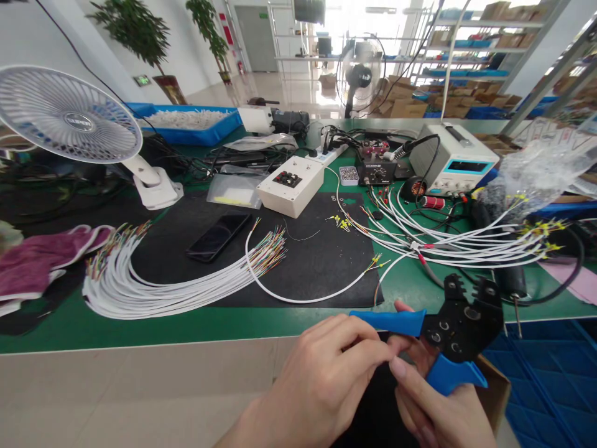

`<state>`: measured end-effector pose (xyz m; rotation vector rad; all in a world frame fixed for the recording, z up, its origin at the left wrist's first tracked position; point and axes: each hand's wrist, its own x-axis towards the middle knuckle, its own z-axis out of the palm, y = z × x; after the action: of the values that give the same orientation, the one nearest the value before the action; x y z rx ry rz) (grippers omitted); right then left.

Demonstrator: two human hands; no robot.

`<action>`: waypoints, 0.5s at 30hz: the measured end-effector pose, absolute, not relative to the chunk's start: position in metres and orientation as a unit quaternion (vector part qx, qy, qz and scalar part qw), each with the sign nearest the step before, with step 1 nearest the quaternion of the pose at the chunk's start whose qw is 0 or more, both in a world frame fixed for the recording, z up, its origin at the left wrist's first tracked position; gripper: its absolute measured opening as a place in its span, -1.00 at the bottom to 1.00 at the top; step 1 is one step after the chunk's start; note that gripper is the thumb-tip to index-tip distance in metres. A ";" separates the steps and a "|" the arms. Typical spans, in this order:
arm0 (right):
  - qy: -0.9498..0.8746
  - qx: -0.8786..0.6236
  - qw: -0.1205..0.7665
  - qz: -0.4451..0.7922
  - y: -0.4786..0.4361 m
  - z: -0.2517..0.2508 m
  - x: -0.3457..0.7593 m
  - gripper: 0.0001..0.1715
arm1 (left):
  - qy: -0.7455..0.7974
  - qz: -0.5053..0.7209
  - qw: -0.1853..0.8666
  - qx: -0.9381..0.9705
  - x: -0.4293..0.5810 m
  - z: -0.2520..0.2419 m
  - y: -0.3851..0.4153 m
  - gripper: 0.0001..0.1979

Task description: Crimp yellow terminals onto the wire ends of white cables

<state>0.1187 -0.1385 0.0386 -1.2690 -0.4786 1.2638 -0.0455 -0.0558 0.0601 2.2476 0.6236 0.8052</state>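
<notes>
In front of the bench edge, my right hand holds crimping pliers with blue handles and a black head, its notched jaws spread apart. My left hand is closed in a pinch, its fingertips meeting the thumb and fingertip of my right hand. Whatever lies between those fingertips is too small or too hidden to name. Just beyond, a white cable curves over the black mat, with yellow-tipped wire ends at its right. Small yellow terminals lie scattered on the mat.
A bundle of white cables with stripped ends lies at left beside a phone. More finished-looking cables spread at right near a power supply. A white switch box and a fan stand farther back. Blue crates sit below right.
</notes>
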 end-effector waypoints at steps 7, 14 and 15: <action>-0.194 -0.539 0.617 0.539 -0.137 0.040 0.116 -0.04 | 0.254 0.342 0.392 0.815 -0.043 0.059 -0.057 -0.71; -0.178 -0.485 0.672 0.531 -0.130 0.048 0.104 -0.13 | 0.350 0.413 0.562 0.625 -0.029 0.048 -0.068 -0.92; -0.177 -0.481 0.673 0.534 -0.130 0.047 0.103 -0.14 | 0.345 0.418 0.586 0.602 -0.026 0.045 -0.069 -0.95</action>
<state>0.1027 -0.1296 0.0473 -1.0818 -0.3980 1.2011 -0.0264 -0.0692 0.0455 1.4049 0.8048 0.9753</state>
